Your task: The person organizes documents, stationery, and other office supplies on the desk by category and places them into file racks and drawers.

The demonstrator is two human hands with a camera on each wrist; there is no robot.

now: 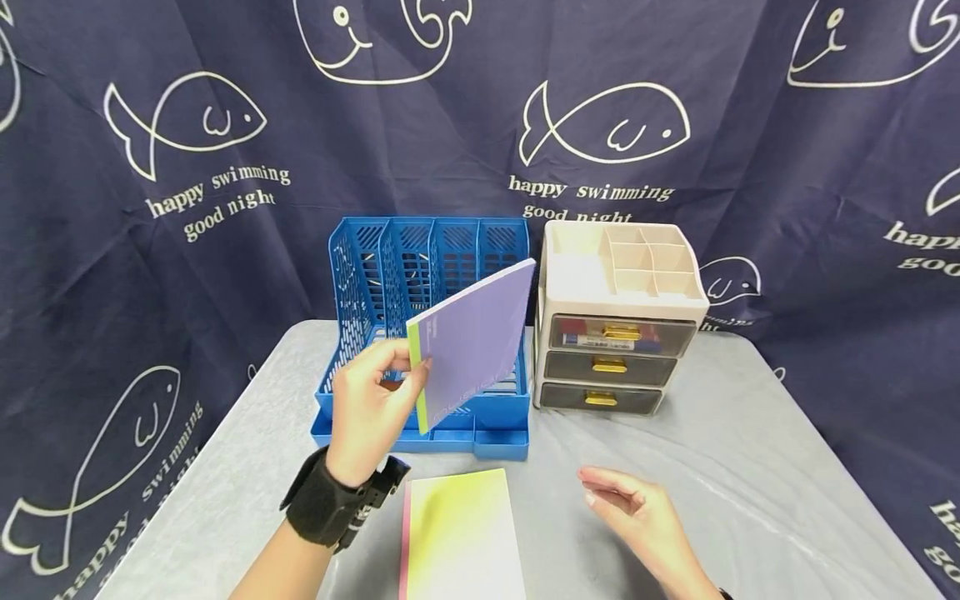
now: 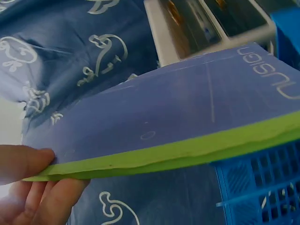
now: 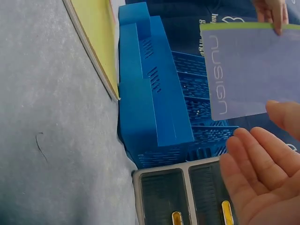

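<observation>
So I'm watching the feeds from my end, and my left hand (image 1: 369, 412) is pinching the purple notebook (image 1: 471, 350) by its green spine edge, thumb on one face and fingers curled behind. It's holding the notebook up in the air, tilted, right in front of the blue file rack (image 1: 420, 275), with the far corner sitting up near the rack's right-hand slots. In the left wrist view I'm seeing the thumb (image 2: 23, 161) pressing on the cover just above the green edge.

My right hand (image 1: 637, 510) is hovering low over the grey table (image 1: 750, 467), palm up, fingers relaxed and spread, holding nothing. It's well apart from the notebook.

A second notebook, the yellow one (image 1: 463, 537) with a pink spine, is lying flat on the table just in front of the rack, between my two hands. The beige drawer unit (image 1: 615, 321) is standing right beside the rack on its right, drawers closed, with gold handles showing.
</observation>
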